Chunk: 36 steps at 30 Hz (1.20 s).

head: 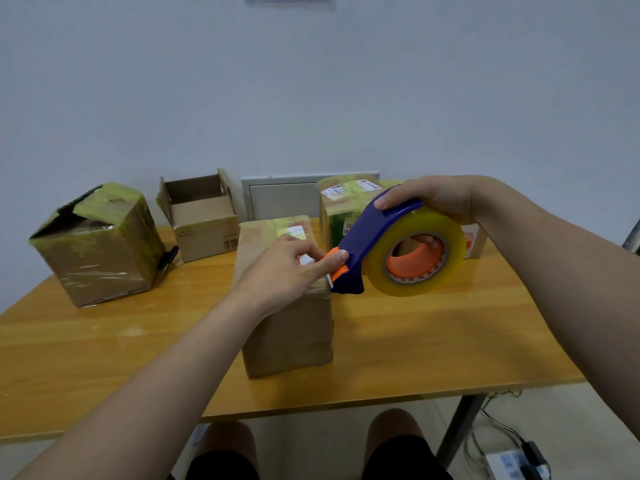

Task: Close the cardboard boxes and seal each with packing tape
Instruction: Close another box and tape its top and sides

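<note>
A right hand (440,199) wraps its grip round a blue plastic tape dispenser (367,237), fingers through the core of its clear yellowish packing tape roll (446,258). The left hand (284,268) pinches the orange tab (337,263) at the cutter. Beneath the left grip, a tall brown cardboard box (287,334) stands closed on the wooden surface (415,341), apparently awaiting its seal. Beyond that grip a small brown carton (204,216) gapes open, and to its left a tape-wrapped box (100,251) shows a lifted flap.
</note>
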Available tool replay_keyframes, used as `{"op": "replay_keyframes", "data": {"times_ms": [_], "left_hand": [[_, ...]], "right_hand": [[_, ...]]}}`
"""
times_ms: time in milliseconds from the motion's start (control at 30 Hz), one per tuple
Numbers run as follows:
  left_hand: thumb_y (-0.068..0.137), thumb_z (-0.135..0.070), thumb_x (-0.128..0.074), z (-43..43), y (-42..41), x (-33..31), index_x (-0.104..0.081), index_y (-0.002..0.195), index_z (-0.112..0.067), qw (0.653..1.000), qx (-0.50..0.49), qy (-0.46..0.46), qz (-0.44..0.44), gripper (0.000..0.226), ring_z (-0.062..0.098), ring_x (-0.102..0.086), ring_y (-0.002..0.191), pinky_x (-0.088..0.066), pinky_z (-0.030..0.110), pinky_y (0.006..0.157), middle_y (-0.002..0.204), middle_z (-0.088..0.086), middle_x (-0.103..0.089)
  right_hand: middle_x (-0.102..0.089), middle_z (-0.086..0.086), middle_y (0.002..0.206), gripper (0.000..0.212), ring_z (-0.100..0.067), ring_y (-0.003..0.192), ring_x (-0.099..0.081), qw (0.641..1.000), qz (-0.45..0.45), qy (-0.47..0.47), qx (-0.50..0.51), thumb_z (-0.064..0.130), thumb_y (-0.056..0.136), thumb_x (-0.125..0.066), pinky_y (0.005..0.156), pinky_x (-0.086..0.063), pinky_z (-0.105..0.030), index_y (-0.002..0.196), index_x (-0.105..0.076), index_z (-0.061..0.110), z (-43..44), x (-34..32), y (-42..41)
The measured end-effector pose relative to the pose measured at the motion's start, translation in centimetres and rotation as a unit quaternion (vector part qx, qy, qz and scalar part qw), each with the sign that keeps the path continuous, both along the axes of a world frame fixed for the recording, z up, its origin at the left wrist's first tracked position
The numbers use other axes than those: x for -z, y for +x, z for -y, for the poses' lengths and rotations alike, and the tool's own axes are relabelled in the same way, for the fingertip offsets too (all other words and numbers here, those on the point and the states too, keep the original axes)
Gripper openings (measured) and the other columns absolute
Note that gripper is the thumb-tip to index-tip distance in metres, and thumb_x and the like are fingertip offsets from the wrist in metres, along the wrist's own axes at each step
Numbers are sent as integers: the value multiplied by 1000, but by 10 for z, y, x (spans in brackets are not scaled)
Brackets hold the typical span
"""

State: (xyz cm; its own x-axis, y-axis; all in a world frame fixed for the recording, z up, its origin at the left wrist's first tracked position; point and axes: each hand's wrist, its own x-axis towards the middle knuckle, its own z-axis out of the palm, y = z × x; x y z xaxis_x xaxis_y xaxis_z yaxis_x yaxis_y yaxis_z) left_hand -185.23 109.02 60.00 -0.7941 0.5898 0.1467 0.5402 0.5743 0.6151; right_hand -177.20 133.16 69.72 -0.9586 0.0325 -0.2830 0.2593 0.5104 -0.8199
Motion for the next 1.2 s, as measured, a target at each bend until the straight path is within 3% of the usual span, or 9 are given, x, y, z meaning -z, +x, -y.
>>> {"op": "replay_keyframes", "data": {"times_ms": [233,400,467,633,833,1000,1200], "left_hand": [[68,-91,-44,-2,-1,4,-67,96,-38,999,-10,-17,-31,64,9,-51,106,-45,28,74,118,-13,-54],[71,-88,-44,0,-6,5,-65,97,-44,1000,13,-20,-7,55,10,-50,114,-49,34,86,125,-12,-53],[73,-85,-45,1,-6,4,-65,102,-47,1000,25,-20,-1,52,10,-47,119,-47,35,89,129,-14,-50],[81,-78,-42,11,-11,2,-74,120,-39,995,89,-27,28,63,9,-43,128,-44,35,98,140,-13,-47],[87,-73,-40,12,-12,0,-70,119,-42,991,116,-50,49,54,15,-34,140,-32,31,100,154,-6,-38],[84,-79,-37,9,-13,5,-70,130,-41,994,97,-56,18,67,17,-35,142,-39,37,105,156,-5,-37],[86,-77,-37,10,-16,5,-71,130,-37,992,101,-71,15,68,18,-35,142,-37,35,102,155,-6,-37]], "right_hand": [[-75,-18,113,78,-32,93,-71,999,-1,35,-8,57,60,-82,95,-53,-51,122,-68,11,3,-6,-3],[-78,-9,91,43,-23,75,-72,994,-14,105,-30,52,75,-75,82,-55,-43,98,-74,16,15,-16,-8],[-78,-7,87,38,-21,72,-72,990,-16,135,-36,49,82,-74,78,-55,-40,98,-74,15,22,-22,-8],[-79,-7,90,53,-24,76,-73,984,-5,175,-32,57,72,-72,76,-56,-39,104,-73,15,33,-32,-6],[-79,-9,93,47,-26,79,-74,974,14,224,-16,58,83,-69,77,-61,-40,106,-72,18,49,-41,-7],[-79,-7,98,48,-30,89,-75,978,24,209,-2,56,82,-70,81,-61,-42,114,-69,20,46,-38,-6],[-79,-8,93,45,-26,77,-74,977,28,211,-9,54,84,-71,76,-58,-39,111,-72,17,47,-41,-8]]}}
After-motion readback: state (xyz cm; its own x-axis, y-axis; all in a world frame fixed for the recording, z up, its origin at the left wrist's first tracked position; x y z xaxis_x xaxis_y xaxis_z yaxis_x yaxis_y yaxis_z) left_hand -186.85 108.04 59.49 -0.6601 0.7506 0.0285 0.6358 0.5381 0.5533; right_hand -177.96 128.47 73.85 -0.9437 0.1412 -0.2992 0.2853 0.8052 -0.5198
